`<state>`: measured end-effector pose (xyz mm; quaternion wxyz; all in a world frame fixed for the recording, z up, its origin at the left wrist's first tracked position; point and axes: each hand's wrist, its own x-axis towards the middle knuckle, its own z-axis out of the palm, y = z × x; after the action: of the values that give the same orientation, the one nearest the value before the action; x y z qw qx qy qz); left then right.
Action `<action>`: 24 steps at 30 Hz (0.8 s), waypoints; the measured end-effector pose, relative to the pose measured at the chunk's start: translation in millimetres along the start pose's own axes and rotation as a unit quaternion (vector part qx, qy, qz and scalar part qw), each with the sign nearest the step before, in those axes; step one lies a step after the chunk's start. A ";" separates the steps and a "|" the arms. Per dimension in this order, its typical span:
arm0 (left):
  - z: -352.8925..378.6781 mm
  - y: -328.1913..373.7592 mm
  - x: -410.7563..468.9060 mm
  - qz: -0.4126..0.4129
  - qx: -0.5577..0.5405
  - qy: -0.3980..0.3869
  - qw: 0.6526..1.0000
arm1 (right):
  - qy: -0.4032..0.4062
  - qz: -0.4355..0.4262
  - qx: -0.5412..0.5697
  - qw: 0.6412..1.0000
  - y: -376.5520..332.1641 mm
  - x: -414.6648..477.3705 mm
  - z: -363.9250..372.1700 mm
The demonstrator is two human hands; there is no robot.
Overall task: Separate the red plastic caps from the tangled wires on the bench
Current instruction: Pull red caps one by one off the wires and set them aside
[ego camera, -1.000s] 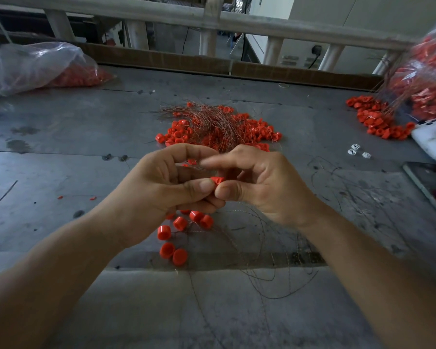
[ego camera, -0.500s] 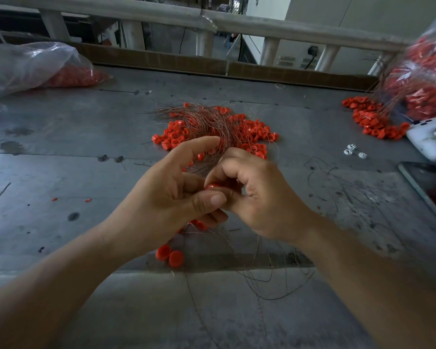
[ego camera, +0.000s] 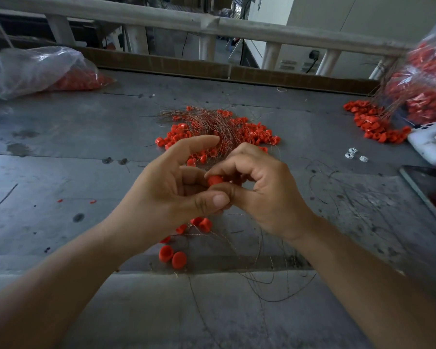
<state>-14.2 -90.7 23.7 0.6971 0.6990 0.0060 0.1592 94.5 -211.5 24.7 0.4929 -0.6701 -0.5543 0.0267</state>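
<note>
Between my hands, held above the table (ego camera: 61,152), sits one red cap (ego camera: 215,180). My right hand (ego camera: 262,195) pinches it between forefinger and thumb, and my left hand (ego camera: 166,195) closes on it from the other side with thumb and middle fingers, forefinger sticking out straight. Whether a wire runs through this cap I cannot tell, because the fingers hide it. Beyond the hands lies the pile (ego camera: 252,133) of caps with the wires (ego camera: 212,122) bunched over it, and below the wrists a few loose caps (ego camera: 173,256) lie among thin strands (ego camera: 262,280). I judge I am working this cap free. If I tug hard, a smooth little cap could pop out of the pinch and roll away from me. A strand that is caught further off might drag part of the tangle towards my hands, or snap and leave a stub inside the cap. Dropping the freed cap below my wrists could also snare it in those strands, so I would set it well to one side.
</note>
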 end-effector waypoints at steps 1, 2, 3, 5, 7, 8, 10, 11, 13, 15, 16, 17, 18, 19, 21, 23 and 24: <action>-1.4 -0.4 0.3 -0.002 -0.001 -0.004 1.000 | 0.005 -0.005 0.000 1.000 0.4 -0.2 -0.6; -2.8 -0.5 0.3 -0.003 -0.005 -0.010 1.000 | 0.009 -0.009 0.001 1.000 0.7 -0.4 -1.4; -3.9 -0.4 0.3 -0.002 -0.012 -0.018 1.000 | 0.011 -0.011 0.001 1.000 0.9 -0.4 -2.2; -5.2 0.0 -0.2 -0.002 -0.031 -0.032 0.999 | 0.013 -0.022 -0.005 1.000 1.0 -0.3 -3.4; -5.5 -0.3 0.1 -0.006 -0.035 -0.028 0.999 | 0.010 -0.036 -0.016 0.999 0.7 0.2 -3.7; -5.8 -0.4 0.8 -0.002 -0.026 -0.016 1.000 | 0.006 -0.040 -0.018 0.999 0.4 0.2 -3.6; -7.0 0.3 3.5 0.019 -0.010 0.023 1.000 | -0.003 -0.033 -0.018 0.999 0.3 -0.5 -3.9; -8.5 0.8 4.6 0.029 -0.018 0.037 0.999 | -0.008 -0.021 -0.014 1.000 0.4 -0.7 -4.2; -13.5 2.6 6.0 0.034 -0.060 0.056 0.996 | -0.010 0.002 -0.005 1.000 1.0 -0.8 -5.9; -19.2 3.6 7.2 0.029 -0.098 0.068 0.992 | -0.006 0.010 -0.004 1.000 2.0 -0.3 -9.5; -21.0 3.3 7.6 0.024 -0.111 0.075 0.991 | -0.002 0.012 0.000 1.000 1.8 0.1 -12.1; -22.6 2.5 8.3 0.021 -0.119 0.080 0.989 | 0.004 0.015 0.008 1.000 1.0 0.5 -14.7; -23.3 2.2 8.5 0.017 -0.124 0.082 0.989 | 0.010 0.019 0.019 1.000 -0.4 1.1 -17.4; -23.7 1.8 9.0 0.015 -0.121 0.080 0.989 | 0.014 0.021 0.028 0.999 -1.8 1.7 -20.1; -24.1 2.2 9.1 0.009 -0.091 0.076 0.993 | 0.012 0.026 0.032 0.999 -3.9 2.3 -24.4; -26.4 2.6 9.4 0.003 -0.040 0.083 0.996 | 0.013 0.038 0.025 0.999 -4.5 2.3 -28.7; -27.9 2.6 9.2 0.003 -0.016 0.088 0.996 | 0.012 0.047 0.018 0.999 -4.1 2.2 -31.0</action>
<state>-12.5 -61.5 27.6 0.7042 0.6712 0.0628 0.2227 110.4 -229.8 44.6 0.5093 -0.6867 -0.5161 0.0518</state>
